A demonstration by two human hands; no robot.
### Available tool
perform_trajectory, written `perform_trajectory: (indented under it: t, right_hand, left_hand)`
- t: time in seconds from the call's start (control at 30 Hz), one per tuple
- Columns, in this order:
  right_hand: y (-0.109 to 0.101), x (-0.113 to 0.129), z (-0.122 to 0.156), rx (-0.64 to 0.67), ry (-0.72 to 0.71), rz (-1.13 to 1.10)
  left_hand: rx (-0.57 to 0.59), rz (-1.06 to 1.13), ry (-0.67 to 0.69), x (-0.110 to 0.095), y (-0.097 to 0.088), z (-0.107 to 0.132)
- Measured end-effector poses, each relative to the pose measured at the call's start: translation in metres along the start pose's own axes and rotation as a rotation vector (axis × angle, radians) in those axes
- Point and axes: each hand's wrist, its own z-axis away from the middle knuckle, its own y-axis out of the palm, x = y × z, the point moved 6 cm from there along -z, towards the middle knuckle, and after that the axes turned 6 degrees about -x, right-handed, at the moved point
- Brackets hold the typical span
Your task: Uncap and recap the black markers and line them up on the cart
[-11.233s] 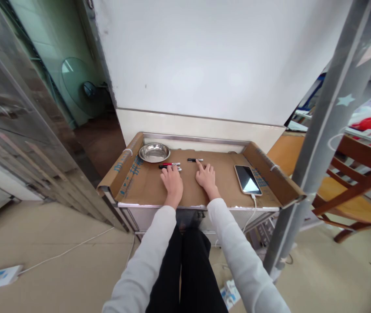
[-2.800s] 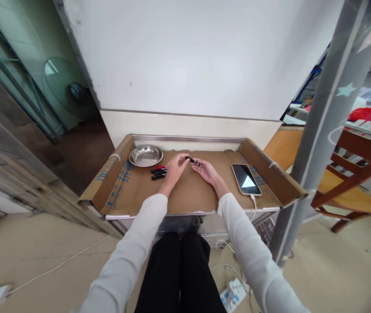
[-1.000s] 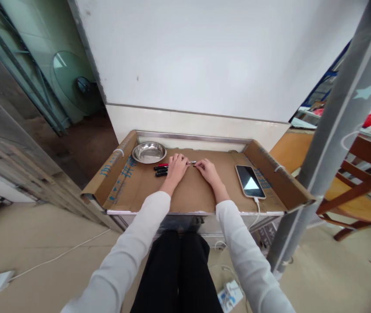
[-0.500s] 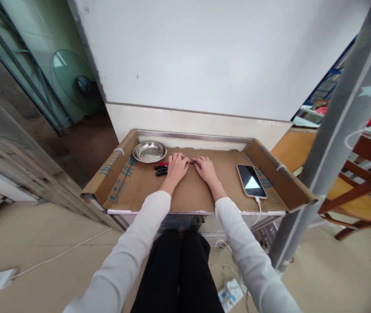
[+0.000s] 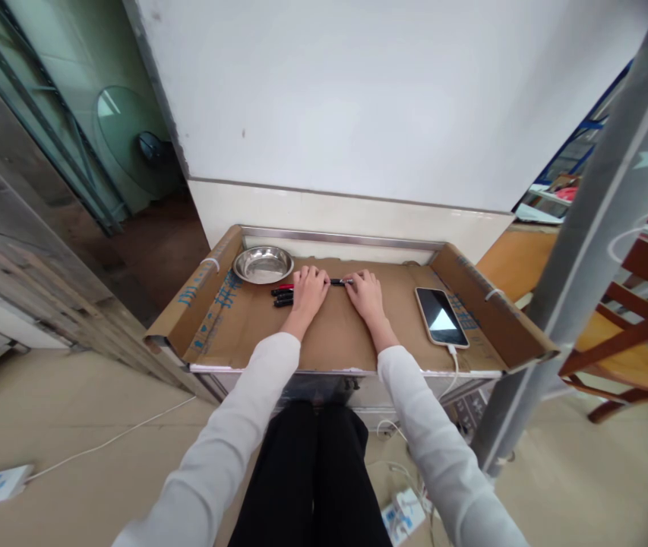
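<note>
My left hand (image 5: pixel 311 291) is closed, palm down, around the left end of a dark pen (image 5: pixel 337 282). At the pen's other end, the fingers of my right hand (image 5: pixel 365 292) pinch it. A short black stretch shows in the gap between them, with a paler bit by the right fingertips. Whether the pen is one piece or parted is too small to tell. Just left of my left hand lie a red pen (image 5: pixel 282 289) and black pens (image 5: pixel 283 300), partly covered by that hand. Behind them stands a round steel dish (image 5: pixel 263 265).
Cardboard (image 5: pixel 329 342) lines the table, with raised flaps at left and right. A phone (image 5: pixel 441 316) with a white charging cable (image 5: pixel 453 363) lies on the right. A white wall panel (image 5: pixel 358 99) rises behind, and a grey post (image 5: pixel 580 228) stands at the right.
My right hand has shifted slightly right, away from my left, and more of the dark pen shows between them. The dish, the other pens and the phone lie as before.
</note>
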Motion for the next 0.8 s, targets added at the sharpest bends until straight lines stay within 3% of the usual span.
perform_trajectory:
  t: [0.17,0.33,0.47,0.7,0.8]
  right_hand:
    - [-0.002,0.018,0.003,0.07,-0.046,-0.062]
    - [0.005,0.069,0.006,0.246,-0.311,-0.18]
    - [0.016,0.092,0.006,0.315,-0.354,-0.167]
    - [0.012,0.09,0.011,0.287,-0.308,-0.272]
    - [0.01,0.077,0.012,0.293,-0.21,-0.39]
  left_hand:
    - [-0.137,-0.018,-0.142,0.009,-0.014,0.0]
    - [-0.336,0.037,-0.31,0.021,-0.035,0.005]
    - [-0.431,0.068,-0.37,0.025,-0.047,0.012]
    - [-0.446,0.078,-0.39,0.026,-0.05,0.016]
    - [-0.427,0.09,-0.422,0.028,-0.048,0.016]
